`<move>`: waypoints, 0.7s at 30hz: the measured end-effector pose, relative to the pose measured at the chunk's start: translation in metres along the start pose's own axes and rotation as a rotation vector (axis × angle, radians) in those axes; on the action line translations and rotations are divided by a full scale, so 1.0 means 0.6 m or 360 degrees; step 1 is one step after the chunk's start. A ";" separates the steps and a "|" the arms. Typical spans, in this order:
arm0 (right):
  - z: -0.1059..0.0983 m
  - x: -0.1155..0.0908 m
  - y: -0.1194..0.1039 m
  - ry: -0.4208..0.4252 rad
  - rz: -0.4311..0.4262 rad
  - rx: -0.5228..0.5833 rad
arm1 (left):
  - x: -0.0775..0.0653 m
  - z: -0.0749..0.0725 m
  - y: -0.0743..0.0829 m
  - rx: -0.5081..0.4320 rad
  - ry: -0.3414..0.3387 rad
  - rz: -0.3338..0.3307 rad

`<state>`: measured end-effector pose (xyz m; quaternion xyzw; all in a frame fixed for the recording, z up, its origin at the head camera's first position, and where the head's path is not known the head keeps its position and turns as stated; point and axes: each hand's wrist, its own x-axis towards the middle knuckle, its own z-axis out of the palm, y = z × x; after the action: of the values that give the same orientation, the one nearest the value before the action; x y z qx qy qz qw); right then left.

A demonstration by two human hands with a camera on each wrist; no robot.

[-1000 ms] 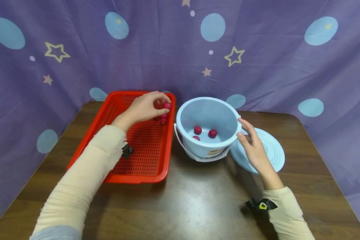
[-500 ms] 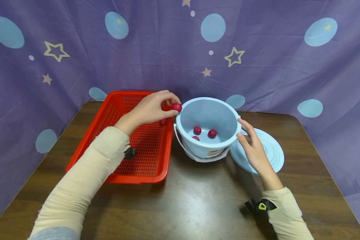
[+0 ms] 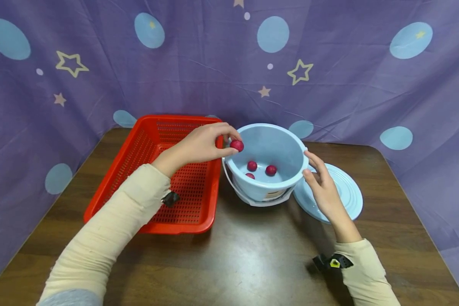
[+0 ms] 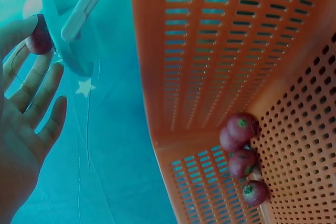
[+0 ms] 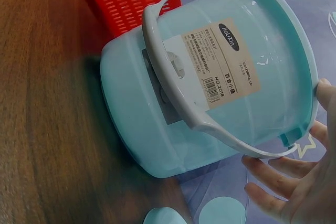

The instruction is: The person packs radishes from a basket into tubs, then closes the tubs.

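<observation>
In the head view my left hand point(image 3: 210, 142) pinches a red radish point(image 3: 236, 145) between thumb and fingertips, right at the left rim of a light blue bucket point(image 3: 265, 185). That radish point(image 4: 40, 40) shows beside the bucket's rim in the left wrist view. Inside the bucket lie a radish point(image 3: 252, 165), a second radish point(image 3: 270, 170) and a third, partly hidden radish point(image 3: 250, 175). My right hand point(image 3: 323, 187) holds the bucket's right rim, its thumb and fingers on either side of the small lug; the right wrist view shows the white handle point(image 5: 173, 87) hanging down.
Left of the bucket stands a red perforated basket point(image 3: 210, 212). Several radishes point(image 4: 242, 162) sit in its corner, hidden by my hand in the head view. A round blue lid point(image 3: 348, 191) lies on the wooden table point(image 3: 248, 263) at right. A purple curtain point(image 3: 214, 55) hangs behind.
My left hand has carried the radish out of the red basket, rightward to the bucket's rim. The right hand and the bucket stay in place.
</observation>
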<state>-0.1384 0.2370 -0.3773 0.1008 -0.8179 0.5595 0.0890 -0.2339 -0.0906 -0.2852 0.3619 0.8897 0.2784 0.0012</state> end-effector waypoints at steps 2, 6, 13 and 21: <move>0.000 0.000 0.000 0.0001 0.0001 0.0007 | 0.001 0.002 0.004 0.0025 -0.0027 0.0008; 0.000 -0.001 0.001 0.0001 0.0003 0.0002 | 0.003 0.006 0.009 0.0087 -0.0050 0.0041; -0.001 0.001 0.001 0.0000 0.0011 -0.0006 | 0.008 0.010 0.010 0.0192 -0.0062 0.0083; 0.000 0.000 0.001 -0.0001 0.0024 0.0002 | 0.007 0.005 -0.003 0.0075 -0.0015 0.0045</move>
<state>-0.1385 0.2372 -0.3782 0.0947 -0.8183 0.5606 0.0843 -0.2375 -0.0877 -0.2879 0.3757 0.8907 0.2557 -0.0071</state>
